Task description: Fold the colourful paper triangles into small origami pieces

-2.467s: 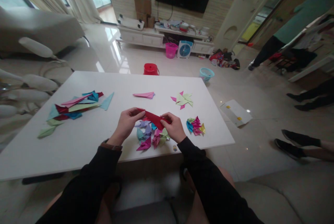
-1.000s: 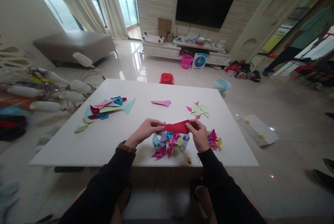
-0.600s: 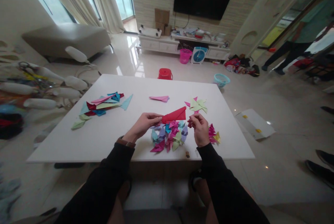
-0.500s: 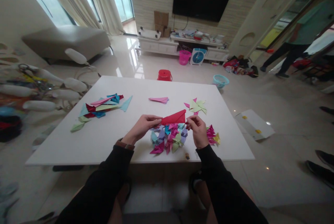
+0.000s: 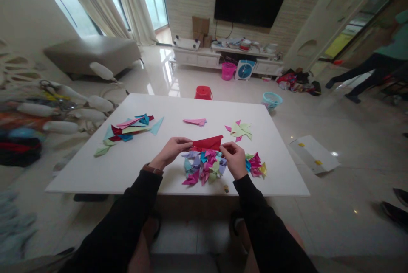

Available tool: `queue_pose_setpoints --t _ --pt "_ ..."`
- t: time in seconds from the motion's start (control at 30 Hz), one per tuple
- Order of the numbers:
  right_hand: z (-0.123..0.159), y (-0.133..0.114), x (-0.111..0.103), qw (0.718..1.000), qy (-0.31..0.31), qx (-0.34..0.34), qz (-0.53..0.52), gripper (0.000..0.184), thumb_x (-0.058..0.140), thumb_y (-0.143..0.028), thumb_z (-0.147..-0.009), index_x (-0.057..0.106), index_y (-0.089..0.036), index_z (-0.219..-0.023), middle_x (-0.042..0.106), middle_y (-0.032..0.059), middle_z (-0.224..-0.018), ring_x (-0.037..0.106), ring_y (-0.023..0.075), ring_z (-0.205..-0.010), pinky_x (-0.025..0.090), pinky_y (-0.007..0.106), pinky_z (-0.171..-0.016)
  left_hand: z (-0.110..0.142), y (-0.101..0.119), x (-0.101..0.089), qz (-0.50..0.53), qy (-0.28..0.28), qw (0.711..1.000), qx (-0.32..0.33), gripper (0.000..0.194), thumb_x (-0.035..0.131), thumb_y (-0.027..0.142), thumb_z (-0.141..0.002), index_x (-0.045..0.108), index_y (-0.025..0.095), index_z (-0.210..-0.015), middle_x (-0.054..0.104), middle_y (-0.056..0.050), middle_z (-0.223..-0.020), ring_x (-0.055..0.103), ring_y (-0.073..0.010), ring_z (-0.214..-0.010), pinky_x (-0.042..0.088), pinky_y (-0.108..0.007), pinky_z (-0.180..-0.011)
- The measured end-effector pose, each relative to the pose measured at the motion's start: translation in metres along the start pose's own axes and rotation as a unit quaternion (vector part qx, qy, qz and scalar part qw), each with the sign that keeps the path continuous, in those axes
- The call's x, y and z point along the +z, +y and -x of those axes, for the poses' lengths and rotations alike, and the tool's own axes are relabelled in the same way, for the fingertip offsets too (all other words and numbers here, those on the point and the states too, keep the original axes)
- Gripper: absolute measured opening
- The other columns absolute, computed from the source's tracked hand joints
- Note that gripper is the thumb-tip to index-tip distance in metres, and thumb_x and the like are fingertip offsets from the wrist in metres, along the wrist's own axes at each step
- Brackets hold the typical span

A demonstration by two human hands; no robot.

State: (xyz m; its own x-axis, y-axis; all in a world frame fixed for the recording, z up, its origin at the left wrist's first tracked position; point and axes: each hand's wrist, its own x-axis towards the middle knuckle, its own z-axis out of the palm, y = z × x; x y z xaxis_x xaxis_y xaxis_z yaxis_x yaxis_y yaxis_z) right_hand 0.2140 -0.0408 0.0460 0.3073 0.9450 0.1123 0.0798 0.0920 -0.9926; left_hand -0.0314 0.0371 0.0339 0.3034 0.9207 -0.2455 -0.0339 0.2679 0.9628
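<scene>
A red folded paper (image 5: 208,143) is stretched between my two hands, above a heap of folded paper pieces. My left hand (image 5: 174,150) pinches its narrow left end between thumb and fingers. At its wider right end, my right hand (image 5: 234,157) is closed with thumb and fingertips on the edge. Just below lies the heap of small origami pieces (image 5: 207,168) in purple, pink, blue and green. More folded pieces (image 5: 256,164), magenta, yellow and blue, sit right of my right hand, partly hidden by it.
On the white table (image 5: 153,103) lie a pile of folded papers (image 5: 135,128) at left, pink folded strips (image 5: 195,122) in the middle and green-pink pieces (image 5: 241,130) at right. Beyond stand a red bucket (image 5: 203,92) and a blue basket (image 5: 272,100). A person (image 5: 379,58) is at far right.
The right hand has moved left and closed onto the red paper's right end, from just beside it before. The paper has turned slightly. The camera view has shifted a little.
</scene>
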Motion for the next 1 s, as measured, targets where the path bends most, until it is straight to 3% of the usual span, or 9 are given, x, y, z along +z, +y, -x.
queue_pose_setpoints --t 0.17,0.43,0.67,0.83,1.0 --pt "0.006 -0.001 -0.004 1.000 0.005 0.015 0.025 0.020 0.071 -0.039 -0.079 0.067 -0.019 -0.085 0.063 -0.0017 -0.066 0.060 0.0153 -0.056 0.047 0.028 -0.055 -0.040 -0.002 -0.016 0.046 0.131 0.990 -0.012 0.037 0.092 0.027 -0.059 0.075 0.007 -0.085 0.074 -0.012 -0.080 0.067 -0.0148 -0.071 0.055 -0.029 -0.075" --pt "0.019 -0.006 -0.007 0.996 -0.039 -0.005 0.085 0.013 0.066 -0.034 -0.085 0.066 -0.022 -0.090 0.065 -0.0002 -0.074 0.060 0.0162 -0.060 0.047 0.028 -0.057 -0.140 -0.018 -0.027 0.043 0.209 0.976 -0.048 0.018 0.082 0.009 -0.063 0.065 0.010 -0.069 0.066 -0.005 -0.064 0.063 -0.0119 -0.065 0.054 -0.023 -0.066" --pt "0.022 0.000 -0.007 0.988 -0.066 -0.013 0.139 0.008 0.064 -0.031 -0.088 0.067 -0.023 -0.089 0.067 0.0008 -0.075 0.061 0.0172 -0.061 0.047 0.029 -0.057 -0.210 -0.022 -0.035 -0.008 0.231 0.972 -0.040 0.012 0.075 0.005 -0.062 0.065 0.010 -0.066 0.062 -0.003 -0.056 0.059 -0.0126 -0.059 0.052 -0.025 -0.063" --pt "0.020 0.003 -0.002 0.985 -0.077 -0.002 0.154 0.009 0.064 -0.031 -0.088 0.066 -0.023 -0.089 0.068 0.0010 -0.076 0.060 0.0168 -0.061 0.046 0.029 -0.058 -0.233 -0.034 -0.041 -0.089 0.233 0.967 -0.043 0.016 0.078 0.011 -0.061 0.070 0.007 -0.074 0.063 -0.006 -0.054 0.061 -0.0158 -0.059 0.054 -0.029 -0.063" --pt "0.021 0.001 0.001 0.982 -0.085 -0.006 0.168 0.011 0.062 -0.030 -0.089 0.067 -0.021 -0.088 0.066 0.0003 -0.074 0.060 0.0153 -0.061 0.046 0.027 -0.060 -0.235 -0.041 -0.052 -0.218 0.247 0.942 -0.057 0.032 0.082 0.026 -0.064 0.074 0.007 -0.089 0.069 -0.010 -0.062 0.068 -0.0207 -0.065 0.056 -0.031 -0.067"
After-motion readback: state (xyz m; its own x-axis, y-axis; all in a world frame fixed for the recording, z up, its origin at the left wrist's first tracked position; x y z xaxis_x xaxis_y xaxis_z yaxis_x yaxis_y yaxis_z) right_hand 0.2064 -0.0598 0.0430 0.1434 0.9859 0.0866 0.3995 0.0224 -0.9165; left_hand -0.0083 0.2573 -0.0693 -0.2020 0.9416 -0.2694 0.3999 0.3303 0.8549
